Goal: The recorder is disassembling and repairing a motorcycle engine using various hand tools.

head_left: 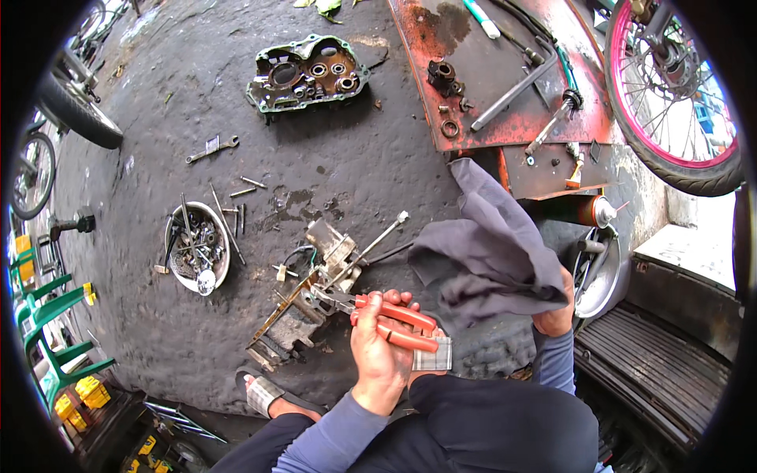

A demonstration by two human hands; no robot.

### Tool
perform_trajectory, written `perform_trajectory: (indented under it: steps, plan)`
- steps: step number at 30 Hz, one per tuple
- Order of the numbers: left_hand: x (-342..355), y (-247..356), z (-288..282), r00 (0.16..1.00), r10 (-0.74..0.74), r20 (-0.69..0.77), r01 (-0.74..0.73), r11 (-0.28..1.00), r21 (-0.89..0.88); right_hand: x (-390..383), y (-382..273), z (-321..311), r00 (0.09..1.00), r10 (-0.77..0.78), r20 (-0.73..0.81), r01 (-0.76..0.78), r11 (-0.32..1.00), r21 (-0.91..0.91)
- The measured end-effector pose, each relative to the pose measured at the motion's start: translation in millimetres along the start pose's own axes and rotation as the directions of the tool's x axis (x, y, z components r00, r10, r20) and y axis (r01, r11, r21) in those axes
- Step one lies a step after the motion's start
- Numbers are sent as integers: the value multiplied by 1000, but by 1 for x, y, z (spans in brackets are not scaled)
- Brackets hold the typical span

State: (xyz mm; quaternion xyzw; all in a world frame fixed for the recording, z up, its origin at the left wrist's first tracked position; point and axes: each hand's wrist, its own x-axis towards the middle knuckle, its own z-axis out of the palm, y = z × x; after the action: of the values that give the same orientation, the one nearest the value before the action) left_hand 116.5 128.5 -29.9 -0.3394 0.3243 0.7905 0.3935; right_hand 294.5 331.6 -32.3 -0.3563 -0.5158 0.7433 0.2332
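Note:
My left hand [375,356] is closed around red-handled pliers [404,314]. The jaws of the pliers point left, toward a dirty metal engine part [290,319] on the ground; whether they touch it I cannot tell. A long bolt-like rod [377,243] slants up across that part. My right hand [557,309] grips the lower right edge of a dark grey cloth [498,240], which hangs in folds and hides most of the fingers. Beyond the engine part, an open engine casing half [309,76] lies with its hollow side up.
A white bowl [224,277] of small metal parts stands at the left, with loose bolts [240,191] beside it and a spanner [211,150] farther off. A red metal sheet [426,79] carries tools. At right are a spray can [579,211], a basin [611,288] and a pink-rimmed wheel [620,102].

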Motion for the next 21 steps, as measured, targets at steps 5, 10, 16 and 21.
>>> perform_trajectory:
  steps: [5, 10, 16, 21]
  plan:
    - [8, -7, -17, 987, 84, -134, -54, 976, 212, 12, 44, -5, 999, -32, 0, 31, 969, 245]
    - [-34, -21, -36, 987, 81, 142, -130, 915, 381, 6, 110, -15, 812, 582, 39, -485, 635, 602]
    - [-24, -24, -48, 947, -215, 240, -35, 674, 738, 34, 93, 7, 893, 441, 91, -444, 827, 345]
    - [-17, 5, -12, 909, -147, 390, -227, 609, 760, 33, 57, -50, 944, 297, 142, -312, 945, 100]
